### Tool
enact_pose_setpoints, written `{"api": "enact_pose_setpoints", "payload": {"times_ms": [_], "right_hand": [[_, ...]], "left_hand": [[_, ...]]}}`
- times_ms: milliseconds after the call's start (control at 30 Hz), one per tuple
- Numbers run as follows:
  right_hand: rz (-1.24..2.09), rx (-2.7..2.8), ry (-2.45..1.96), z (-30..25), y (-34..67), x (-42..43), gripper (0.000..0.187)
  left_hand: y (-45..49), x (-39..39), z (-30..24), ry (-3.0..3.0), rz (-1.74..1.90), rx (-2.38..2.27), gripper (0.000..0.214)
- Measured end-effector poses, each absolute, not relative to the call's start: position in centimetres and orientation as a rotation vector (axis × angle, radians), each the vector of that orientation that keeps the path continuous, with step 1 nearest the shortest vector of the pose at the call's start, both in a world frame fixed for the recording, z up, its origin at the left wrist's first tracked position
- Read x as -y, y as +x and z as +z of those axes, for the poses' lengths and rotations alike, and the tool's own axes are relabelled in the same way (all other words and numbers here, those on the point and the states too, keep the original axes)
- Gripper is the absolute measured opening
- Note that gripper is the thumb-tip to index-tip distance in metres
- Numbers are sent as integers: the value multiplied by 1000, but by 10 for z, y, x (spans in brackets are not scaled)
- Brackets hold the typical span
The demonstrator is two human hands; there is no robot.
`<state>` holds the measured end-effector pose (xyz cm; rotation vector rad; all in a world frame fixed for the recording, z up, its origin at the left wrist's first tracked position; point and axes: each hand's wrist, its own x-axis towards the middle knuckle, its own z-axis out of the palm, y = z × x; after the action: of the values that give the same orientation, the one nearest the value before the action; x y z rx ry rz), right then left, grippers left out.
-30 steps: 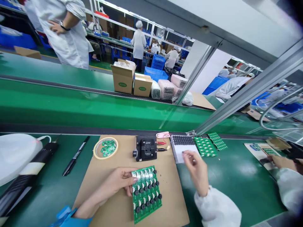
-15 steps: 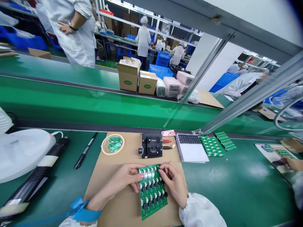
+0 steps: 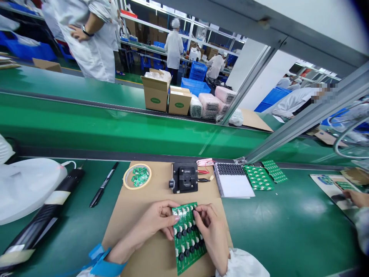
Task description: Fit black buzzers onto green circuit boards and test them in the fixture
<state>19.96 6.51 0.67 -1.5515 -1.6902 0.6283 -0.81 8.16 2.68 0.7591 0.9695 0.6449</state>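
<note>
A green circuit board panel [image 3: 184, 227] is tilted up above the cardboard sheet. My left hand [image 3: 163, 220] is closed on its upper left edge, thumb on the face. Small white connectors line the panel in rows, and round black buzzers [image 3: 186, 252] sit in the lower two rows. At the top right corner, my right hand [image 3: 210, 227] is pinched, with a bit of a black buzzer [image 3: 195, 210] showing at the fingertips. The right fingers hide part of the panel's right side. A blue wrist strap [image 3: 105, 263] circles my left wrist.
Beyond the hands on the cardboard [image 3: 138, 231] stand a black test fixture [image 3: 185, 177] and a tape roll [image 3: 124, 179] with small boards inside. A white block with black buzzers [image 3: 233, 182] and more panels [image 3: 258, 178] lie right. A marker [image 3: 103, 185] lies left. A co-worker's hand [image 3: 356, 198] is far right.
The panel and both hands have shifted slightly right and down, and the panel has turned a little. The right hand now covers more of its right edge.
</note>
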Motion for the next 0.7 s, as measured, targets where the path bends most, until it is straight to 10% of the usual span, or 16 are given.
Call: {"api": "enact_pose_setpoints", "payload": {"times_ms": [700], "right_hand": [[757, 1447, -1624, 6, 202, -56, 30]], "left_hand": [[14, -65, 30, 785, 746, -979, 45]]}}
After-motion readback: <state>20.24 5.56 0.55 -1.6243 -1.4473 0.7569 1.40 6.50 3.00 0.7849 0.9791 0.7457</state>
